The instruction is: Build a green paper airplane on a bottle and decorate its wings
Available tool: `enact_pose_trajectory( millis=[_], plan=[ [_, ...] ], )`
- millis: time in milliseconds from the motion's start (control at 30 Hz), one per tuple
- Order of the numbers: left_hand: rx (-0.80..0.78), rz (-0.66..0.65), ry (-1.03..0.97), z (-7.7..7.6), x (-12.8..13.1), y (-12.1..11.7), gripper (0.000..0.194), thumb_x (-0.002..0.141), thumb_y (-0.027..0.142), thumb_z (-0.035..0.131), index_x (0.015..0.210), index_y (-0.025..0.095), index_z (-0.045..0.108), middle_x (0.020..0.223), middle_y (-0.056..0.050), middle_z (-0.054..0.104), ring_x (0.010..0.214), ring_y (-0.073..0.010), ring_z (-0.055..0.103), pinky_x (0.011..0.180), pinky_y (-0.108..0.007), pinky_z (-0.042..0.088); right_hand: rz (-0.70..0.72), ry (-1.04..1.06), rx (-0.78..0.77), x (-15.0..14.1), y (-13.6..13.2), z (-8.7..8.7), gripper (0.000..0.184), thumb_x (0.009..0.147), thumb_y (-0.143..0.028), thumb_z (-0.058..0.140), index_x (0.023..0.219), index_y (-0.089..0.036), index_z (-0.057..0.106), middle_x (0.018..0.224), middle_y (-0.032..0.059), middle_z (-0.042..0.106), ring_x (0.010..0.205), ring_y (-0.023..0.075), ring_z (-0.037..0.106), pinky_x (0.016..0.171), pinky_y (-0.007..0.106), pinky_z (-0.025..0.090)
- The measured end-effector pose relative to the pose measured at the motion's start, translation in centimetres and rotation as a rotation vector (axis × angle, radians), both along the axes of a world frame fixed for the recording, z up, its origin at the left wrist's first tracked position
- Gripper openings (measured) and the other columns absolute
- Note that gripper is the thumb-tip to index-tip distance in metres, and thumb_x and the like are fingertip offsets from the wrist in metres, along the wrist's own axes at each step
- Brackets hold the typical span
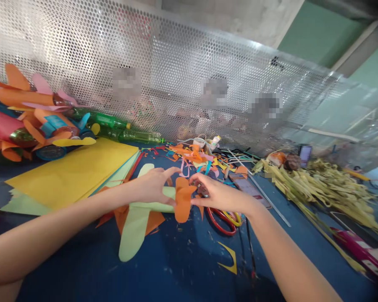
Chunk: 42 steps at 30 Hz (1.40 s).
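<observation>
Paper plane (pixel 145 209), pale green with orange fins, held just above the blue table (pixel 182 268), right between the two hands; long green wing (pixel 132 235) hanging down toward the near edge, second wing tip (pixel 145 169) poking up behind the left hand. Orange tail piece (pixel 183 203) at the plane's right end, pinched from both sides. Left hand (pixel 154 184) wrapped over the green body, thumb and forefinger closed on the upper left edge of the orange piece. Right hand (pixel 219 195) coming in from the right, fingertips nipping the same orange piece at top and middle, other fingers curled. Red-handled scissors (pixel 222 220) lying on the table directly under the right wrist, close to but not touching the plane. Yellow paper scrap (pixel 229 258) nearer the body, well apart from the hands. Yellow sheets (pixel 72 172) stacked to the left, just beside the plane. Heap of coloured offcuts (pixel 195 157) behind the hands. Finished bottle planes (pixel 34 121) in orange and pink piled far left against the perforated metal screen (pixel 176 71). Dried straw-coloured strips (pixel 321 184) spread on the right
</observation>
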<state>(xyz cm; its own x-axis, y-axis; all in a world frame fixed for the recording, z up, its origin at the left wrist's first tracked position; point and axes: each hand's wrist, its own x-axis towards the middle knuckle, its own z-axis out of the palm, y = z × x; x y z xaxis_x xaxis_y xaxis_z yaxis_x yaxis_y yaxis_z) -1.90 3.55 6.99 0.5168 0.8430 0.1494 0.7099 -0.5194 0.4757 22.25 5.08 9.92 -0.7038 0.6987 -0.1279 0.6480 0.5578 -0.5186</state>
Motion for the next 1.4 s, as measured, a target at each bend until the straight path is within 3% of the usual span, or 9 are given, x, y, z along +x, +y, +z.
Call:
enact_pose_trajectory(
  millis=[133, 267, 500, 700, 833, 1000, 1133, 1267, 1400],
  plan=[
    [-0.135, -0.055, -0.14, 1.0, -1.7, 1.6, 0.064, 0.066, 0.049, 0.068, 0.123, 0.03, 0.047, 0.099, -0.001, 0.068, 0.089, -0.0218, 0.061, 0.074, -0.031, 0.044, 0.031, 0.077, -0.155, -0.8, 0.2, -1.1, 0.05, 0.086, -0.042, 0.052, 0.125, -0.021, 0.031, 0.106, 0.0081, 0.06, 0.088, 0.0185, 0.061, 0.073, 0.03, 0.048],
    [-0.131, 0.068, -0.362, 1.1, -4.1, 4.5, 0.035, 0.081, 0.049, 0.053, 0.102, 0.021, 0.059, 0.085, -0.002, 0.069, 0.078, -0.0163, 0.063, 0.07, -0.028, 0.047, 0.064, 0.149, -0.192, -1.2, 0.6, -2.2, 0.047, 0.086, -0.037, 0.053, 0.123, -0.022, 0.029, 0.101, 0.0056, 0.062, 0.088, 0.0179, 0.062, 0.076, 0.031, 0.048],
    [-0.236, 0.286, -0.465, -2.2, -7.2, 8.2, 0.045, 0.076, 0.056, 0.051, 0.087, 0.014, 0.063, 0.076, -0.007, 0.067, 0.07, -0.0172, 0.062, 0.063, -0.028, 0.049, 0.086, 0.127, -0.06, -1.2, 1.3, -3.1, 0.051, 0.08, -0.044, 0.06, 0.12, -0.024, 0.036, 0.125, 0.0081, 0.048, 0.11, 0.023, 0.051, 0.09, 0.035, 0.042],
    [-0.222, 0.378, -0.458, -2.8, -7.3, 8.6, 0.048, 0.073, 0.057, 0.049, 0.088, 0.014, 0.064, 0.078, -0.007, 0.067, 0.071, -0.0182, 0.062, 0.062, -0.027, 0.049, 0.035, 0.26, -0.21, -1.5, 1.3, -2.9, 0.048, 0.08, -0.038, 0.063, 0.119, -0.026, 0.037, 0.108, 0.0042, 0.056, 0.09, 0.019, 0.059, 0.079, 0.033, 0.048],
    [-0.148, 0.421, -0.426, -3.2, -7.5, 9.2, 0.05, 0.077, 0.057, 0.042, 0.09, 0.014, 0.063, 0.083, -0.008, 0.066, 0.078, -0.0209, 0.061, 0.061, -0.026, 0.047, -0.039, 0.417, -0.38, -0.4, 2.4, -2.9, 0.053, 0.077, -0.034, 0.066, 0.12, -0.026, 0.036, 0.105, 0.0035, 0.06, 0.096, 0.0205, 0.06, 0.081, 0.035, 0.05],
    [-0.174, 0.279, -0.34, -3.6, -8.1, 9.4, 0.044, 0.072, 0.053, 0.054, 0.094, 0.016, 0.064, 0.086, -0.006, 0.067, 0.079, -0.0212, 0.061, 0.063, -0.026, 0.046, -0.166, 0.594, -0.366, 1.3, 4.0, -2.9, 0.05, 0.075, -0.033, 0.067, 0.118, -0.024, 0.043, 0.121, 0.0062, 0.056, 0.113, 0.0216, 0.053, 0.097, 0.039, 0.043],
    [-0.219, 0.102, -0.227, -3.9, -8.5, 8.9, 0.05, 0.056, 0.042, 0.073, 0.101, 0.021, 0.066, 0.084, -0.002, 0.067, 0.076, -0.019, 0.06, 0.066, -0.024, 0.045, -0.264, 0.696, -0.287, 1.9, 5.3, -3.6, 0.054, 0.073, -0.035, 0.069, 0.12, -0.023, 0.045, 0.127, 0.0076, 0.053, 0.113, 0.0221, 0.054, 0.099, 0.04, 0.042],
    [-0.182, -0.006, -0.012, -4.3, -8.6, 8.7, 0.051, 0.057, 0.035, 0.073, 0.106, 0.023, 0.066, 0.09, -0.003, 0.064, 0.075, -0.0191, 0.059, 0.062, -0.024, 0.044, -0.333, 0.765, -0.208, 2.1, 6.4, -4.8, 0.057, 0.072, -0.039, 0.068, 0.123, -0.025, 0.045, 0.131, 0.0083, 0.05, 0.113, 0.0241, 0.054, 0.095, 0.042, 0.045],
    [-0.29, 0.027, -0.297, -4.2, -8.1, 8.5, 0.069, 0.065, 0.027, 0.068, 0.13, 0.023, 0.046, 0.096, -0.007, 0.064, 0.083, -0.0215, 0.062, 0.073, -0.031, 0.048, -0.344, 0.77, 0.016, 2.2, 7.0, -5.6, 0.054, 0.071, -0.04, 0.068, 0.117, -0.027, 0.044, 0.132, 0.0065, 0.048, 0.115, 0.0235, 0.052, 0.096, 0.041, 0.044]
  ],
)
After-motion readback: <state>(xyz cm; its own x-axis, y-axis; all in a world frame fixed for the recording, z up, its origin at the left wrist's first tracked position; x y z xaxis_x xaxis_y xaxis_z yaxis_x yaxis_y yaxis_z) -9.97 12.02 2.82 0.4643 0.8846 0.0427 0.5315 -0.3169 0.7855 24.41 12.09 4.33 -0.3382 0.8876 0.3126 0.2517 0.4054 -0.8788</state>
